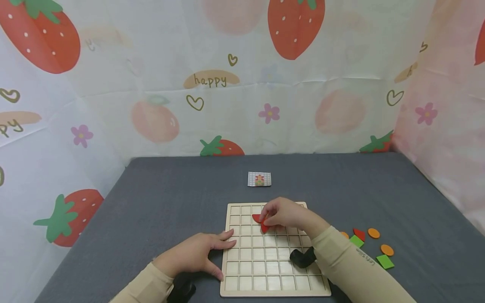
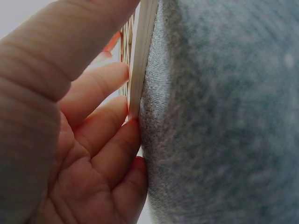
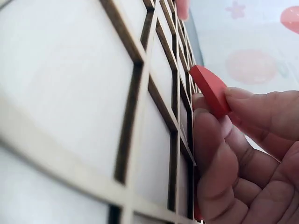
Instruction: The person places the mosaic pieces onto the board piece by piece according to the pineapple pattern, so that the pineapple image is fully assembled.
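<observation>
A pale wooden grid board (image 1: 275, 293) lies on the grey cloth. My left hand (image 1: 195, 253) rests against its left edge, fingers extended and spread; the left wrist view shows fingertips touching the side of the board (image 2: 139, 60). Over the upper middle of the grid, my right hand (image 1: 289, 214) pinches a red piece (image 1: 264, 228) between thumb and fingers. Beside it, another red piece (image 1: 256, 218) is on the board, partly behind the fingers. In the right wrist view the pinched red piece (image 3: 211, 91) is tilted above the grid, its curved edge showing.
Right of the board lie orange round pieces (image 1: 373, 233), green square pieces (image 1: 385, 261) and a red piece (image 1: 359, 234), some near my right sleeve. A small card with a coloured pattern (image 1: 259, 179) lies behind the board. Strawberry-print cloth (image 1: 295, 126) hangs behind the table.
</observation>
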`<state>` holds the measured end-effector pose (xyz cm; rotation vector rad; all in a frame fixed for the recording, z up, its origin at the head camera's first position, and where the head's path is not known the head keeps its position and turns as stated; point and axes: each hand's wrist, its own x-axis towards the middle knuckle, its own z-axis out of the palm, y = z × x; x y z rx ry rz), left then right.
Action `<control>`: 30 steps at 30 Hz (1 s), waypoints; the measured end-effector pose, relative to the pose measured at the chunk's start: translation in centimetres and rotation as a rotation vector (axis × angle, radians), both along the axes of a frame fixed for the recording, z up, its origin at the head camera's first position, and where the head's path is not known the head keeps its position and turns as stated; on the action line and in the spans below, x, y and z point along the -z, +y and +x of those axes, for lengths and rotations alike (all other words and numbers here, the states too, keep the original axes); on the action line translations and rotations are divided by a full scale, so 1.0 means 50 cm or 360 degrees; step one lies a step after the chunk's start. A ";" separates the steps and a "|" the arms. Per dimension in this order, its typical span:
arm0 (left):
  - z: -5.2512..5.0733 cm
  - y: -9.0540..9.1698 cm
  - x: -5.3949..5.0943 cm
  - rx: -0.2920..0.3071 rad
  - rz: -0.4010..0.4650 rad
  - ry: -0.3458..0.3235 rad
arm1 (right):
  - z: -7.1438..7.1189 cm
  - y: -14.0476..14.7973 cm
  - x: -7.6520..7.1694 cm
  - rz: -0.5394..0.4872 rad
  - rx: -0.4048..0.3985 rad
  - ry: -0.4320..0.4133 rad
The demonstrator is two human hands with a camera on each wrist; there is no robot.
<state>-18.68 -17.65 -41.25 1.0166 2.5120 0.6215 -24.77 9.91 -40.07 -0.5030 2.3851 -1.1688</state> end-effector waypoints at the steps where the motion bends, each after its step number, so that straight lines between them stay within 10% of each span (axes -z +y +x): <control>1: 0.000 0.000 0.000 0.0002 0.0002 0.0004 | 0.000 -0.002 0.000 0.0010 -0.0008 0.0032; 30: -0.001 0.001 0.000 0.0010 -0.0014 0.0013 | 0.005 -0.040 -0.004 0.0219 0.0058 0.0125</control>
